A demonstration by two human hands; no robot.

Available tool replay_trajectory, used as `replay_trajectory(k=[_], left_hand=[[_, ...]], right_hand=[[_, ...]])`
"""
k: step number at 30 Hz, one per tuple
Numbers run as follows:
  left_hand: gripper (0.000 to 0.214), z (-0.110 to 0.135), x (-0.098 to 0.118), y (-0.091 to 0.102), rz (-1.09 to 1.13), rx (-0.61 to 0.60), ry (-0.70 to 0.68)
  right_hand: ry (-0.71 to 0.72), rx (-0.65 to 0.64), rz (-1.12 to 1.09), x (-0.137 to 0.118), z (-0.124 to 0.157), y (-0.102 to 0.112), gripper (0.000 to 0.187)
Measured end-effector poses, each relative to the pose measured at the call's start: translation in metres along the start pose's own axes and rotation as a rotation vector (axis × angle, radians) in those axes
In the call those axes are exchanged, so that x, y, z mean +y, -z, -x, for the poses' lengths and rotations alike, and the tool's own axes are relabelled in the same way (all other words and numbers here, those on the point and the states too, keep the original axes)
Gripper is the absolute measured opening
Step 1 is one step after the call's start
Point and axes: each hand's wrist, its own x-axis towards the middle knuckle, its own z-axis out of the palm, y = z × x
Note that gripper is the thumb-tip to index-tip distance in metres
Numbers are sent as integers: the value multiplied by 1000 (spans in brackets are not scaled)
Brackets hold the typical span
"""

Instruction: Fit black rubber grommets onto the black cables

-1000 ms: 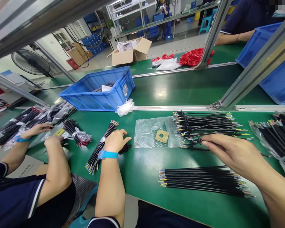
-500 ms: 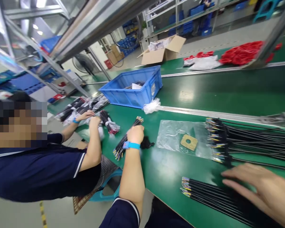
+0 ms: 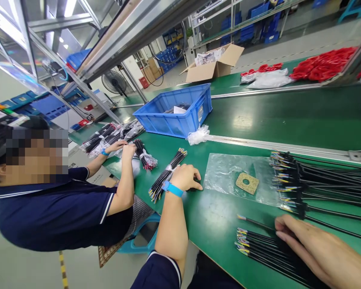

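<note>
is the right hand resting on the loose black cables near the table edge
Yes, the right hand lies flat on the black cables at the table's near edge.

Blue bin (image 3: 180, 120), cardboard box (image 3: 212, 68), fan (image 3: 114, 83).

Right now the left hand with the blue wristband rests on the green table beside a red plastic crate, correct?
Not quite: in the head view the plastic crate is blue, not red. The left hand with the blue wristband does rest on the green table.
</note>
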Motion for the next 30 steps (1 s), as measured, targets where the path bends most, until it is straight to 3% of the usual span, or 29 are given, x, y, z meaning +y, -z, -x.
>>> replay_trajectory(k=[4,8,14,19,21,25,30], left_hand=[[7,1,9,1,-77,22,2],[14,1,12,-1,-101,34,20],[16,-1,16,-5,-136,48,118],[21,0,23,-4,-61,82,47],[20,-1,25,-5,115,170,-48],[20,-8,35,-12,752,310,-269],[41,-18,61,-26,1493,147,-319]], right_hand=[[26,80,259,1,-5,-4,24],[-35,45,544,0,-2,-14,25],[-29,-28,627,-9,-8,-14,38],[22,-19,695,-10,-12,-11,41],[44,-23,709,-9,-12,-12,43],[20,-4,703,-10,-13,-9,44],[-71,198,394,-18,-17,5,36]])
